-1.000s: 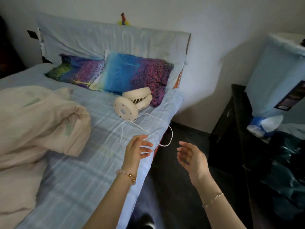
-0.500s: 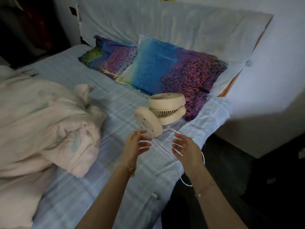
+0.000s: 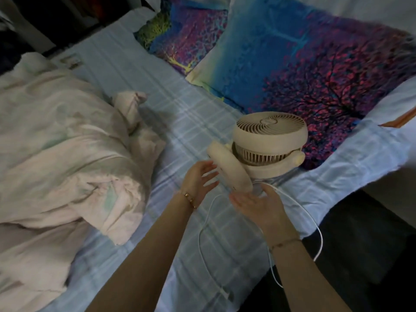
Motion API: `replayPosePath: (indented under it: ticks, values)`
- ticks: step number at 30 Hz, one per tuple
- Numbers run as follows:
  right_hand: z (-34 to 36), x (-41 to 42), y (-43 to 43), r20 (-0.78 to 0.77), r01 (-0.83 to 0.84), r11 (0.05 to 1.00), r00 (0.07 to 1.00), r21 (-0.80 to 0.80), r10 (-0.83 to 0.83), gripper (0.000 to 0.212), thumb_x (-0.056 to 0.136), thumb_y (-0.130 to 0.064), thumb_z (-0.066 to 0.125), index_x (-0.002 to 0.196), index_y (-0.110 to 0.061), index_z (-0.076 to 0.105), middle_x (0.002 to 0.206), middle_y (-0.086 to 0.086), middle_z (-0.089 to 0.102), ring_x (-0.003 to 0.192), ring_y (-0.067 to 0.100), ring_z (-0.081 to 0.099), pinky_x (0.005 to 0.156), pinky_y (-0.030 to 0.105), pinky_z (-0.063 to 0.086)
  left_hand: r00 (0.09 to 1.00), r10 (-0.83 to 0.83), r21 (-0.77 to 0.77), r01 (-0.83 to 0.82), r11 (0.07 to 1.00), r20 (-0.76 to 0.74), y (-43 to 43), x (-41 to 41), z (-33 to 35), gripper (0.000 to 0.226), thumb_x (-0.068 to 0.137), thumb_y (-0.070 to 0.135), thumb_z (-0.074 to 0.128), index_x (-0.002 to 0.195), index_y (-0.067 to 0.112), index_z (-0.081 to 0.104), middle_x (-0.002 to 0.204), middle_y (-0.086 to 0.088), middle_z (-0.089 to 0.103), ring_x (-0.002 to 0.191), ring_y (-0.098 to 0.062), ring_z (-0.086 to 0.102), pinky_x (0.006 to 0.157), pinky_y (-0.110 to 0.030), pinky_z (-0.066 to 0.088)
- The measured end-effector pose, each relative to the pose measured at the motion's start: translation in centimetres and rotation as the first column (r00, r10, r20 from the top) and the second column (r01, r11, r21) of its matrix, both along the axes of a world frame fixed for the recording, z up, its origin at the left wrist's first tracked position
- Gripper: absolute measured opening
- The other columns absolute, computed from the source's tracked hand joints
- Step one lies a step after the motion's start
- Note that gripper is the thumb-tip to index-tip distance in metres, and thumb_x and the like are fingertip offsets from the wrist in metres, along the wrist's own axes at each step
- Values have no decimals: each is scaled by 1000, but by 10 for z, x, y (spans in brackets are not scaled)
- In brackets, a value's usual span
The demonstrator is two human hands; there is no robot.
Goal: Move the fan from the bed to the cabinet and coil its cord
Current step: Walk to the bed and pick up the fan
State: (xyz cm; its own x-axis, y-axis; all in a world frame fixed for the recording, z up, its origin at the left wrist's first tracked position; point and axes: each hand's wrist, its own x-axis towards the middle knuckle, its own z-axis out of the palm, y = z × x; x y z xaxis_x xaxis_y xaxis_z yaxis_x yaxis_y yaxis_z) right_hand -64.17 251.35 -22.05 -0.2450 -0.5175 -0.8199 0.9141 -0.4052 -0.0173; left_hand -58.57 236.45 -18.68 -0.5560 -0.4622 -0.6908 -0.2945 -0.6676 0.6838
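Note:
A small cream fan [image 3: 267, 143] lies tipped on the light blue checked bed sheet [image 3: 180, 118], its grille facing up and its round base [image 3: 229, 170] turned toward me. Its white cord [image 3: 299, 212] loops from the base over the bed's right edge and back across the sheet. My left hand [image 3: 199, 181] is open with fingers spread, just left of the base. My right hand [image 3: 256, 203] is open, palm up, just below the base's lower rim. Neither hand grips the fan. The cabinet is out of view.
A crumpled pale pink duvet [image 3: 63, 149] fills the bed's left side. Two colourful tree-print pillows [image 3: 304, 64] lie behind the fan. Dark floor [image 3: 360, 255] lies past the bed's right edge.
The view has closed in on the bed. Both hands have reached forward from the bed's edge to either side of the fan's base. The fan itself has stayed put.

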Motion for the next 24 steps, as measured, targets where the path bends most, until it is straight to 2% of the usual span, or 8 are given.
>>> replayPosePath:
  ticks: [1, 3, 6, 8, 10, 16, 19, 24]
  values:
    - [-7, -6, -4, 67, 36, 999, 997, -20, -35, 50, 92, -33, 47, 128, 1, 49, 136, 24, 42, 128, 40, 40, 98, 49, 34, 999, -6, 47, 4, 999, 42, -8, -10, -8, 21, 94, 25, 43, 101, 7, 53, 98, -8, 54, 101, -25, 52, 99, -44, 42]
    - [-20, -15, -13, 158, 125, 990, 981, -60, -114, 67, 92, -40, 48, 141, 1, 29, 148, 26, 29, 135, 40, 31, 107, 48, 28, 993, -34, 122, 20, 992, 115, -22, -30, -24, 26, 93, 30, 47, 108, 8, 49, 95, -9, 49, 108, -29, 47, 103, -46, 37]
    - [-38, -26, -25, 217, 228, 969, 955, -100, -202, 69, 89, -40, 54, 141, -2, 31, 147, 25, 31, 132, 41, 35, 111, 48, 29, 974, -137, 126, 114, 985, 183, -39, -56, -41, 51, 91, 32, 52, 135, 11, 39, 108, -13, 50, 111, -32, 50, 106, -50, 34]
    - [-51, -33, -34, 213, 241, 969, 951, -57, -224, 67, 87, -37, 57, 139, -2, 33, 144, 25, 35, 130, 40, 38, 110, 48, 31, 956, -196, 110, 175, 978, 220, -46, -73, -52, 60, 88, 35, 56, 140, 13, 35, 138, -15, 41, 124, -35, 43, 103, -55, 37]
    - [-58, -36, -42, 164, 218, 976, 963, 4, -216, 62, 88, -33, 56, 137, -1, 37, 141, 26, 38, 128, 40, 41, 108, 48, 34, 947, -223, 118, 200, 973, 230, -48, -81, -57, 60, 85, 37, 60, 137, 14, 39, 144, -14, 37, 127, -36, 40, 95, -57, 43]
    - [-85, -38, -55, 113, 206, 973, 969, 108, -218, 34, 93, -30, 50, 114, -4, 52, 107, 24, 57, 92, 38, 55, 80, 46, 48, 922, -221, 97, 201, 975, 318, -38, -90, -74, 86, 69, 30, 78, 137, 13, 29, 131, -16, 48, 111, -34, 52, 65, -53, 55]
    - [-97, -38, -56, 101, 209, 972, 970, 113, -220, 31, 95, -21, 44, 120, -3, 51, 112, 24, 57, 105, 39, 53, 90, 49, 45, 925, -172, 70, 157, 985, 339, -38, -92, -79, 93, 69, 26, 77, 141, 17, 18, 128, -15, 45, 100, -31, 55, 59, -48, 56]
    - [-99, -33, -55, 80, 203, 972, 974, 116, -213, 39, 94, -16, 46, 130, -2, 48, 130, 24, 52, 122, 39, 48, 95, 51, 43, 929, -137, 61, 124, 990, 343, -41, -88, -73, 85, 71, 22, 76, 138, 15, 23, 121, -14, 49, 85, -26, 56, 56, -47, 54]
